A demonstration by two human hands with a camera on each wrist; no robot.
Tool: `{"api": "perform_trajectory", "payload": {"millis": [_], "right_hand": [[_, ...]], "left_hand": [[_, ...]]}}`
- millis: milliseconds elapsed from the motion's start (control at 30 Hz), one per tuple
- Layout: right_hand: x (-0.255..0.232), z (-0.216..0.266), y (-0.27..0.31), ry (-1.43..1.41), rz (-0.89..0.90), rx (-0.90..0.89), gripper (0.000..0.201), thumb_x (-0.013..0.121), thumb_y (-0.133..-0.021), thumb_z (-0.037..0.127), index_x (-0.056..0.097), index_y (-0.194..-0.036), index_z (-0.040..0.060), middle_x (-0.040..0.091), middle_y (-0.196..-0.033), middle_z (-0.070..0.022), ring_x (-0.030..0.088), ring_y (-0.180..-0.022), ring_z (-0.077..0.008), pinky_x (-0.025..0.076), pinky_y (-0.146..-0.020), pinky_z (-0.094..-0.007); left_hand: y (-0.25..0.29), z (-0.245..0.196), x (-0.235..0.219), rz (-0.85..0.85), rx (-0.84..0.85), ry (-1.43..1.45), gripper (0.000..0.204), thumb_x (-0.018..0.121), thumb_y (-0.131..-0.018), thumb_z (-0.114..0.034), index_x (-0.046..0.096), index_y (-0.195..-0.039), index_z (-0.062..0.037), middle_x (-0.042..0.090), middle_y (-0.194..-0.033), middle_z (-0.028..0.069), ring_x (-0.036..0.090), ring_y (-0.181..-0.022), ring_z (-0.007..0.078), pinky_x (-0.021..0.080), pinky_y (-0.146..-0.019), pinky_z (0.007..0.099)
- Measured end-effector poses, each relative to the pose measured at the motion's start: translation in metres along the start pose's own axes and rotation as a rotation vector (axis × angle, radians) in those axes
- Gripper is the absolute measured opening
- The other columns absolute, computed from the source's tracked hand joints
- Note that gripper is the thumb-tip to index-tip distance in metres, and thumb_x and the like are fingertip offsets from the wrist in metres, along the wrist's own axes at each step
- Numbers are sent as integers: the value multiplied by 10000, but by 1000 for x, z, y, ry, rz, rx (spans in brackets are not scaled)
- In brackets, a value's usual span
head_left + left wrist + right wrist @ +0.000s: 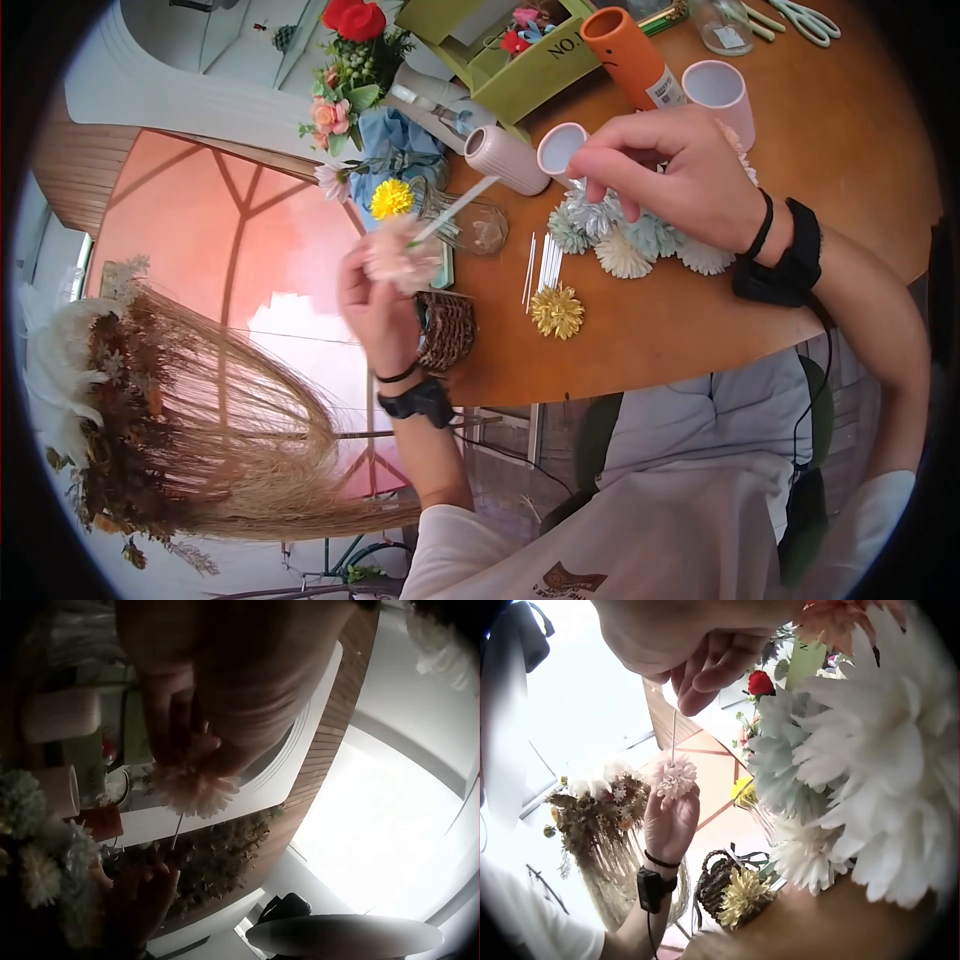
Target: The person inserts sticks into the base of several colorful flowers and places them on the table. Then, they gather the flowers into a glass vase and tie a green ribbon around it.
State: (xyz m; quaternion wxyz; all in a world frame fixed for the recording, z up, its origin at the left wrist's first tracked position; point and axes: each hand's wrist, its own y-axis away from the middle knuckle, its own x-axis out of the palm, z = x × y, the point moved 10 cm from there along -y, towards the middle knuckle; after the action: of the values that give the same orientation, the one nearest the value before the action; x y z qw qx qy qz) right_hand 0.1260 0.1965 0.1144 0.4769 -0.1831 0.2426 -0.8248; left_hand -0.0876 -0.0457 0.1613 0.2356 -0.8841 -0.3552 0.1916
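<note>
My left hand [380,315] is raised past the table's left edge and holds a pale pink artificial flower [402,255] by its head. A thin white stick [460,208] runs from the flower up and to the right, toward my right hand [675,170]. That hand hovers over the flowers on the table, fingers loosely bent with nothing between them. In the right wrist view, the top of the stick [674,733] comes close under the right fingertips [694,703]. The left wrist view is dark; the flower [196,791] shows beneath the left fingers, its stick pointing down.
White and pale blue flowers [625,255] lie below my right hand. Nearby are a gold flower [557,312], several white sticks [549,262], a wicker basket [446,330] and a glass jar [485,228]. Behind stand a ribbed vase [505,160], pink cups [718,95], an orange tube [628,60] and a green box [530,85].
</note>
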Motion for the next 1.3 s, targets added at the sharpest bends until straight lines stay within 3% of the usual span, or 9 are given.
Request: {"api": "perform_trajectory", "payload": {"millis": [67,133,233,367,500,1033,1300], "right_hand": [[0,-1,1,-10,4,3,225,667,-995,205,748,-917,10,689,-709,11,574,-544,-20,441,-493,-192],[1,-3,0,-24,5,2,236,663,-997,212,748,-903,13,685,-700,11,575,-540,-21,441,-489,-193],[3,-7,0,-34,10,0,252,657,-1000,221,747,-881,17,682,-691,15,572,-529,-23,440,-486,-193],[3,-8,0,-33,14,3,264,649,-1004,224,745,-870,17,681,-690,17,570,-521,-28,441,-484,-196],[3,-8,-1,-29,16,5,274,641,-1007,226,740,-862,16,680,-689,17,575,-526,-30,446,-491,-199],[2,-7,-1,-6,11,-16,279,649,-1000,212,731,-820,16,655,-646,13,566,-513,-35,428,-491,-213],[2,-7,-1,-12,21,2,271,648,-1005,221,741,-856,14,682,-687,12,573,-533,-28,441,-494,-201]], "left_hand": [[-9,-31,-35,-67,82,-118,299,639,-969,-101,544,-1228,15,615,-1285,182,648,-1171,295,560,-1015,416],[-21,-52,-53,-53,61,-255,216,575,-980,-14,587,-1193,17,617,-1276,156,636,-1185,266,551,-1018,404],[-34,-64,-66,-36,-30,-457,271,655,-924,54,619,-1190,16,648,-1188,82,630,-1100,165,512,-952,303],[-45,-54,-61,78,-109,-615,273,699,-909,49,627,-1170,17,641,-1135,51,623,-1036,125,530,-903,281],[-52,-37,-39,191,-113,-703,212,705,-933,4,640,-1133,26,653,-1105,51,622,-999,109,560,-828,268],[-67,-6,-21,279,-156,-947,264,773,-906,-117,690,-1137,-19,675,-993,24,637,-837,84,517,-680,233],[-66,-7,-22,250,-95,-888,227,746,-922,-84,679,-1124,-4,667,-1032,42,658,-876,110,542,-734,244]]}}
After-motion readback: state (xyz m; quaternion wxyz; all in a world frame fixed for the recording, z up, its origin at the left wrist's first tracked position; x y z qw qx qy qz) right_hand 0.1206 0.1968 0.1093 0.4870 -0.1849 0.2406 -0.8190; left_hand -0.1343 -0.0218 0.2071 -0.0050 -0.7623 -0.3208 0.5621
